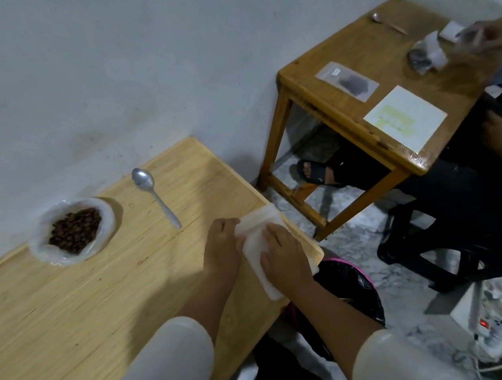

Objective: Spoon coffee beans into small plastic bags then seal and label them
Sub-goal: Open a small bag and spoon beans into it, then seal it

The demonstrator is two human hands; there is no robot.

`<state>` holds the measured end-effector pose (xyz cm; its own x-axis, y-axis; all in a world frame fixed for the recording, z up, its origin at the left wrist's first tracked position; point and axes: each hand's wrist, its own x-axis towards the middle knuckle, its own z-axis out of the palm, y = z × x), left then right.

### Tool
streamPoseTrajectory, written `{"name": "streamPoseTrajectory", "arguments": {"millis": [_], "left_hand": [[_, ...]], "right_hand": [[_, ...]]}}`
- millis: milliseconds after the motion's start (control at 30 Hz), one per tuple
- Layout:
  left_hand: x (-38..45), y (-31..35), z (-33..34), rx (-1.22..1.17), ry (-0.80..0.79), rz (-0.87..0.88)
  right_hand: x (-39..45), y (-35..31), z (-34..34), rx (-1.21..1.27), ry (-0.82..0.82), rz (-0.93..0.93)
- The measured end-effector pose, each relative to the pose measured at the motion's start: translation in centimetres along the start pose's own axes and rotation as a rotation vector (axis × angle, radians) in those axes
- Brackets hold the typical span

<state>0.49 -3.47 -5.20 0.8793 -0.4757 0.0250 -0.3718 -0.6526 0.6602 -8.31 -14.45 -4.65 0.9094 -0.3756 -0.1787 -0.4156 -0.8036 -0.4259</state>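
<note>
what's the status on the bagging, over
Left hand and right hand both on the stack of plastic bags at table edge. Spoon idle, coffee beans untouched. Nothing in the way.

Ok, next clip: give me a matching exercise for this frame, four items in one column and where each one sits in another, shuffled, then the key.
Things:
1. spoon
2. coffee beans
3. stack of plastic bags
4. label sheet

Places:
A. on the darker wooden table to the right
B. under both hands at the near table's right edge
C. lying bare on the near table, beside the beans
D. in a plastic-lined bowl near the wall

Pairs: 1-C, 2-D, 3-B, 4-A
</note>
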Motion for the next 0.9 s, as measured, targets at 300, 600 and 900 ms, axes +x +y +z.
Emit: {"name": "streamPoseTrajectory", "arguments": {"millis": [300, 600, 900], "left_hand": [[1.5, 1.0, -1.2, 0.061, -0.047, 0.006], [1.9, 1.2, -3.6, -0.001, 0.054, -0.005], [2.1, 1.6, -13.4, -0.233, 0.492, -0.189]], "right_hand": [[0.0, 0.0, 0.0, -0.001, 0.032, -0.028], [3.4, -2.1, -4.7, -0.059, 0.327, -0.193], [6.2, -11.0, -8.5, 0.307, 0.235, -0.365]]}}
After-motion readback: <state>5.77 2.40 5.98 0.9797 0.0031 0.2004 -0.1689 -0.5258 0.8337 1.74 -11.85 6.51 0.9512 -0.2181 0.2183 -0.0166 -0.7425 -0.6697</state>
